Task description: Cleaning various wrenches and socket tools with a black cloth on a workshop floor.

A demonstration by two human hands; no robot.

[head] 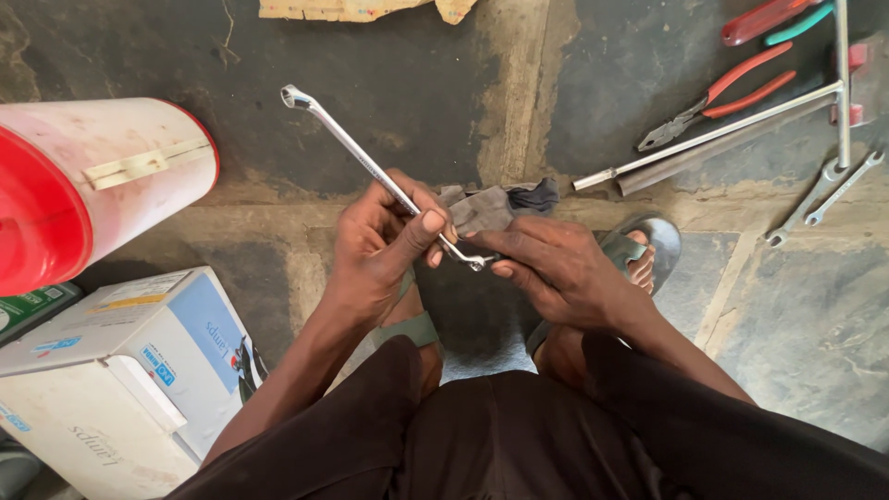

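Note:
My left hand grips a long silver ring spanner around its lower half; the shaft slants up and to the left, its far ring end above the floor. My right hand holds a grey rag against the spanner's near end, fingers closed over the cloth. Both hands are in front of my knees, above my sandalled feet.
A red and white bucket lies at the left above a white cardboard box. At the upper right lie red-handled pliers, a long cross-shaped metal wrench and two more spanners. The floor is dark stone slabs.

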